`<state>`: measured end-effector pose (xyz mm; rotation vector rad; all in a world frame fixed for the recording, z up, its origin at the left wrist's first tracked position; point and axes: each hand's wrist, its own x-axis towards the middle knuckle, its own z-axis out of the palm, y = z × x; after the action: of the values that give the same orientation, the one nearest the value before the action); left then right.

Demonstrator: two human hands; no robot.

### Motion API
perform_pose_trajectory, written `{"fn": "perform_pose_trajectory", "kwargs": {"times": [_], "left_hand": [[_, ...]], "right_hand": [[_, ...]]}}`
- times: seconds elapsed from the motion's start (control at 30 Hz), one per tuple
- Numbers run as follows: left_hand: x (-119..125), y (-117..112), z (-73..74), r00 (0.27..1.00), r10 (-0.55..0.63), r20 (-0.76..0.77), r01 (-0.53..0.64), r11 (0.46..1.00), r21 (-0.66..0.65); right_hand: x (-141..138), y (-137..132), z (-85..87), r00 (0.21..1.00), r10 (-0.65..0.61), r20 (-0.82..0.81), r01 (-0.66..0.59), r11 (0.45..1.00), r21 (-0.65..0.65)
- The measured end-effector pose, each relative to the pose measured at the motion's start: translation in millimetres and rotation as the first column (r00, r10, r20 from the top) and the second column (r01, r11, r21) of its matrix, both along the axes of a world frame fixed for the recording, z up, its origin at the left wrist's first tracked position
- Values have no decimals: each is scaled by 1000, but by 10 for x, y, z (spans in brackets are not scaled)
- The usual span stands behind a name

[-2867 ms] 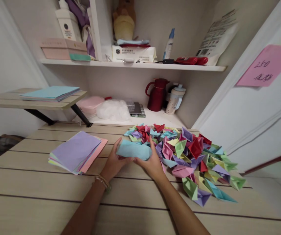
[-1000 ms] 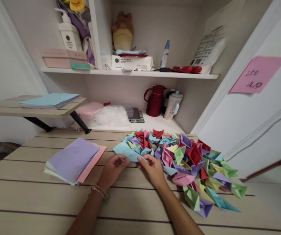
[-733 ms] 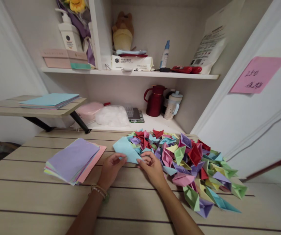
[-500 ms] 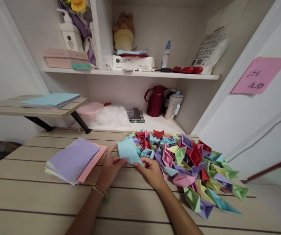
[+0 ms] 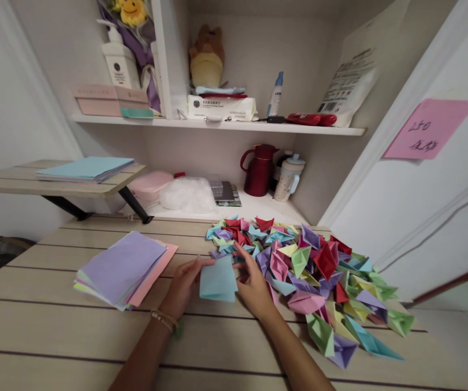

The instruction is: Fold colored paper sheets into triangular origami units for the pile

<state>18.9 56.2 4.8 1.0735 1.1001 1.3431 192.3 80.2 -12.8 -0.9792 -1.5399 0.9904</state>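
I have a light blue paper (image 5: pixel 218 281), folded down to a small, roughly square packet, in front of me over the middle of the worktop (image 5: pixel 217 342). My left hand (image 5: pixel 185 283) pinches it at the upper left corner, thumb across the top edge. My right hand (image 5: pixel 255 286) is loosely open just beside the right edge, fingers parted; I can't tell whether a fingertip touches the paper. Whether its lower edge rests on the wood isn't clear either.

I'd judge this as midway through the folding: the packet is compact but lacks the open hull of the paper boats (image 5: pixel 299 262) heaped to the right. The next move seems to call for a steady left pinch while the right fingers line up the layers and press the crease. Near my left lies a stack of loose sheets (image 5: pixel 123 266), lavender on top.
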Motion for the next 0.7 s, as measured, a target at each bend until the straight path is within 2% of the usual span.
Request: {"fn": "perform_pose_trajectory", "kwargs": {"times": [0.17, 0.3, 0.37, 0.53, 0.7], "left_hand": [[-71, 67, -60, 994, 98, 58, -95, 995, -39], [-49, 43, -28, 994, 34, 104, -32, 999, -24], [-11, 20, 0, 995, 1, 96, 0, 1000, -12], [61, -5, 14, 983, -92, 159, 94, 996, -8], [53, 1, -24, 976, -173, 129, 172, 985, 19]], "right_hand": [[-11, -35, 26, 988, 131, -82, -138, 988, -75], [-20, -88, 58, 978, 208, -10, -208, 975, -80], [-23, -105, 74, 981, 193, 14, -192, 979, -64], [-16, -110, 109, 994, 94, -59, -94, 996, -10], [15, -76, 108, 998, 62, 15, -62, 996, 65]]}}
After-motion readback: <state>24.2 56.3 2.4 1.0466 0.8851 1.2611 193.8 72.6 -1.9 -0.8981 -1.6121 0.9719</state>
